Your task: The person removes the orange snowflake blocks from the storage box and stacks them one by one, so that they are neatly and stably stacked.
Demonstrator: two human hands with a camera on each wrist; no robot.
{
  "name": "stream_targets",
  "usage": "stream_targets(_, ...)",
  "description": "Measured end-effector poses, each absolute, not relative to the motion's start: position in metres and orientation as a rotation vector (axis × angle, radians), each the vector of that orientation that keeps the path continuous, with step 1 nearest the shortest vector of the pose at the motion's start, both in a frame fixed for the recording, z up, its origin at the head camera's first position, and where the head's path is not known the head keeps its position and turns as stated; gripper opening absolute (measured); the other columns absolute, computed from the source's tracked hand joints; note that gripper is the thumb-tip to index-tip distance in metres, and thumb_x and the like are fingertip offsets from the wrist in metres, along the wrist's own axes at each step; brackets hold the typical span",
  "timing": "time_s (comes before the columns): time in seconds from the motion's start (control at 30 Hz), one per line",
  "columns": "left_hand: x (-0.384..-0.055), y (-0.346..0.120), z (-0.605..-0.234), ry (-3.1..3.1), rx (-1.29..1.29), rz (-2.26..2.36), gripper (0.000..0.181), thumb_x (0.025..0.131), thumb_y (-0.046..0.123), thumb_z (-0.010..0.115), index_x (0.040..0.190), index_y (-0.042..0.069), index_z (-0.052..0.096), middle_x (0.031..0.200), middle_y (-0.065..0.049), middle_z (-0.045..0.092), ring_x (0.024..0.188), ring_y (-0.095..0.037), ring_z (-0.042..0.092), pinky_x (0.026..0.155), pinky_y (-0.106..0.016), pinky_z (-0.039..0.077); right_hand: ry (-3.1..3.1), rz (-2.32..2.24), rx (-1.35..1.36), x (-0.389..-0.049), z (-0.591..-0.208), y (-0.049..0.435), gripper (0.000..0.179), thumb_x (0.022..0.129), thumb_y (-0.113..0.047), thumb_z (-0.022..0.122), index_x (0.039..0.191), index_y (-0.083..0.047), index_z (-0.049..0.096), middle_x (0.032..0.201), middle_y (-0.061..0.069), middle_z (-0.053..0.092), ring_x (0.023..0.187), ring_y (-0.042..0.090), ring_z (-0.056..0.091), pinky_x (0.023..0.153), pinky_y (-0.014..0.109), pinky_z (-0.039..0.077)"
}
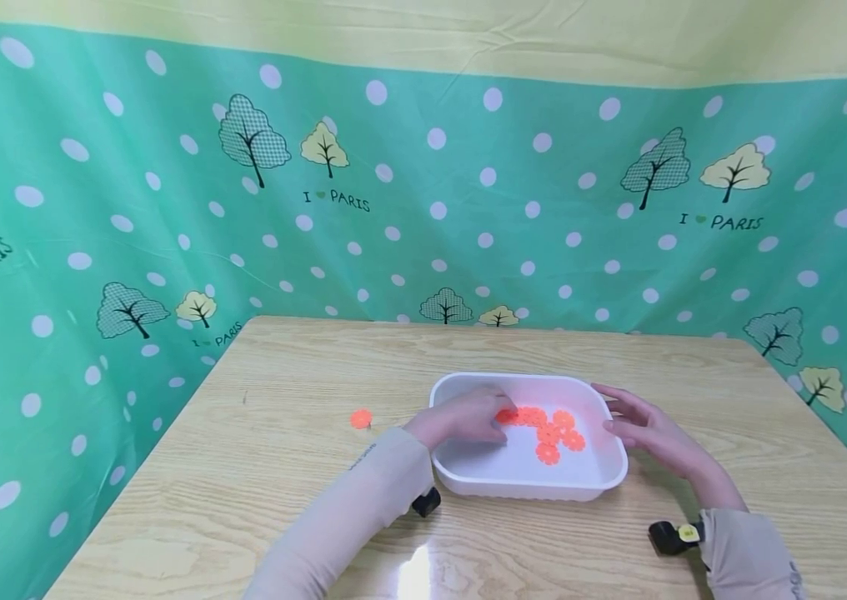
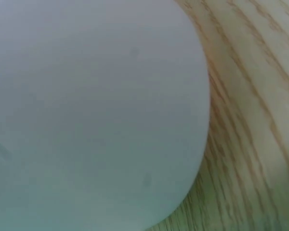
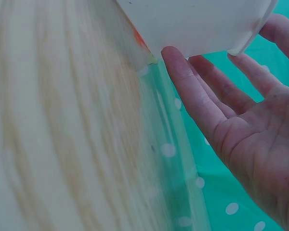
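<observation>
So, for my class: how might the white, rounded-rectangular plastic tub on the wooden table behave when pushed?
The white plastic tub would probably slide rather than tip, being wide and low. It seems fairly stiff: its raised sides show no sag. It may feel light for its size, as the orange, scalloped discs inside look small and flat.

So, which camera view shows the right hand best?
The right wrist view: the right hand is large there, palm and fingers visible. The head view shows it smaller, at the white tub; the left wrist view does not show it.
</observation>
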State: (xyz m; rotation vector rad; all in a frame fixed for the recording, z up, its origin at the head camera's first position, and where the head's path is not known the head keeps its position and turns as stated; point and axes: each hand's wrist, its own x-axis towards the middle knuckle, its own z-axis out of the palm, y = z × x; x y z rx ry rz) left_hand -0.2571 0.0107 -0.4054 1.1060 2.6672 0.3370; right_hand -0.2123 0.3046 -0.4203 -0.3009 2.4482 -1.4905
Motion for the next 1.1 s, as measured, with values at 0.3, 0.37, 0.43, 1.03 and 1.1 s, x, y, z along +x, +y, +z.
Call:
stream_targets(0.3,-0.2572,0.0089,-0.4047,2.66,1.116,0.403,0.039,0.077,0.014,0.07,0.115,0.013,0.062,0.111,0.001,0.055,0.095,-0.008,0.049,0.089,-0.017,0.039,2.457,-1.486,-0.296,-0.2124,-0.421,0.3041,0.059,0.09,-0.027,0.054,0.142,-0.017,0.029,0.136,0.021,0.039,0.111,0.021,0.051,0.083,0.035,0.046)
stream_targets(0.37,-0.258,0.0088,-0.4054,2.663,1.125,0.403,0.038,0.076,0.014,0.07,0.114,0.013,0.062,0.107,0.002,0.055,0.089,-0.007,0.049,0.084,-0.016,0.04,2.462,-1.483,-0.302,-0.2121,-0.4216,0.3041,0.059,0.09,-0.027,0.054,0.142,-0.017,0.029,0.136,0.021,0.039,0.114,0.03,0.048,0.083,0.035,0.046)
stream_targets(0.43,-0.2593,0.0091,-0.4063,2.663,1.137,0.403,0.036,0.076,0.014,0.071,0.111,0.013,0.063,0.102,0.003,0.054,0.083,-0.007,0.048,0.078,-0.015,0.04,2.462,-1.486,-0.306,-0.212,-0.422,0.3043,0.059,0.09,-0.026,0.054,0.142,-0.017,0.029,0.136,0.022,0.039,0.116,0.032,0.047,0.083,0.036,0.046)
stream_targets(1.03,-0.262,0.0101,-0.4093,2.633,1.057,0.444,0.018,0.076,0.02,0.073,0.087,0.019,0.06,0.079,0.007,0.049,0.073,-0.005,0.044,0.064,-0.014,0.037,2.455,-1.487,-0.302,-0.2121,-0.4204,0.3042,0.058,0.09,-0.025,0.054,0.142,-0.016,0.029,0.136,0.021,0.039,0.108,0.013,0.051,0.083,0.035,0.046)
stream_targets(1.1,-0.2619,0.0104,-0.409,2.632,1.056,0.444,0.019,0.075,0.022,0.074,0.087,0.019,0.059,0.079,0.006,0.049,0.073,-0.005,0.044,0.064,-0.014,0.037,2.453,-1.491,-0.304,-0.2123,-0.4205,0.3046,0.058,0.09,-0.025,0.054,0.142,-0.016,0.029,0.136,0.021,0.039,0.107,0.009,0.051,0.084,0.035,0.046)
